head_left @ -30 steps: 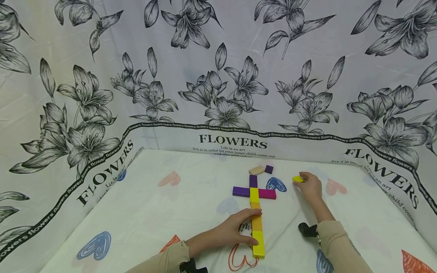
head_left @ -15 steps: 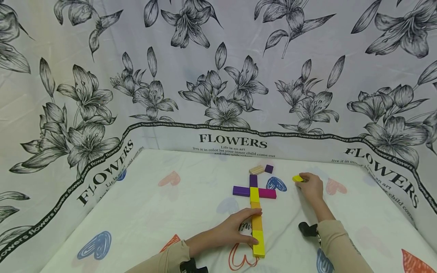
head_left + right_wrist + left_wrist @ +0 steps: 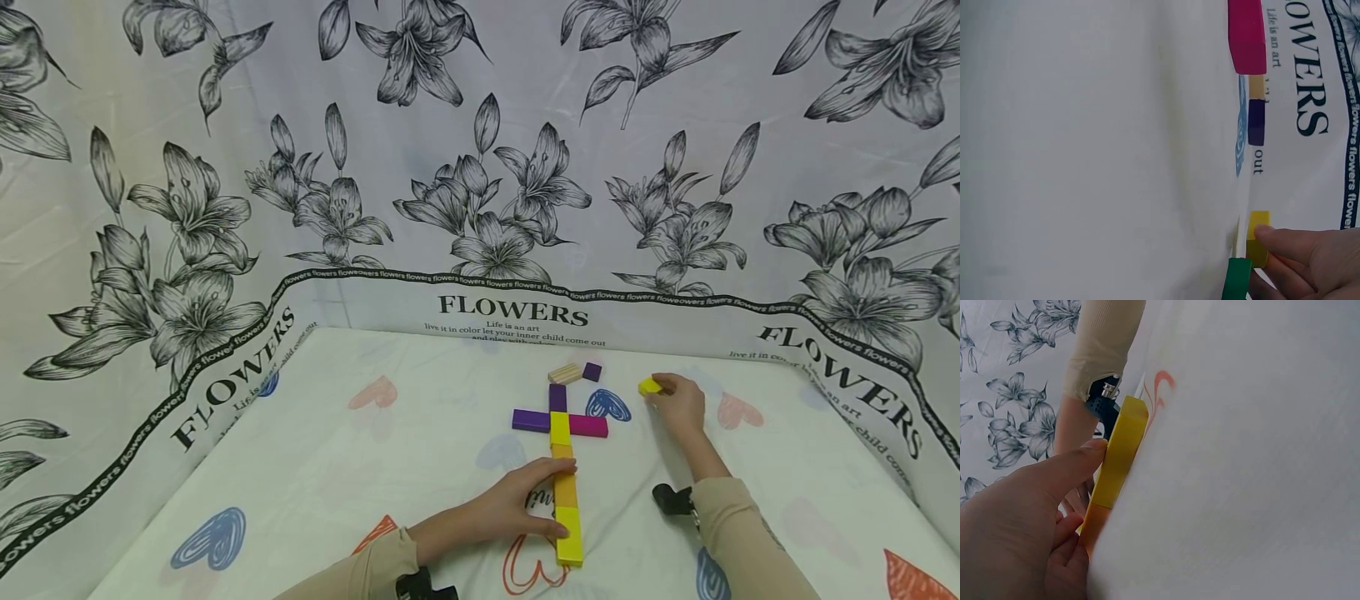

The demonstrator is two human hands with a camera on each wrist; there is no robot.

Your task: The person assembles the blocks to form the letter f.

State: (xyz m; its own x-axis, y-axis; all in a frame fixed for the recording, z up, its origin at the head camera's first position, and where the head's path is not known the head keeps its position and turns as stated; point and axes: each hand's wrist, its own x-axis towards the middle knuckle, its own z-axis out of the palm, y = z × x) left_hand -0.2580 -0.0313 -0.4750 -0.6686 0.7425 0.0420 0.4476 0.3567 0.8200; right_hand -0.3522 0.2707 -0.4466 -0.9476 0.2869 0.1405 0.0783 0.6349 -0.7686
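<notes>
Wooden blocks form a cross on the table: a long stem of yellow and orange blocks, a purple block as the left arm, a magenta block as the right arm and another purple block on top. My left hand holds the lower stem, thumb against the yellow end block and fingers beside the orange block. At the right, my right hand pinches a small yellow block between thumb and fingers. A green block shows close by its fingers in the right wrist view only.
Behind the cross lie a bundle of natural wood pieces and a small dark purple block. The white tablecloth has printed hearts. A flower-printed curtain stands along the back and sides.
My right hand has shifted slightly left and away from me with the small yellow block, which has turned a little. The left hand and the cross have stayed in place.
</notes>
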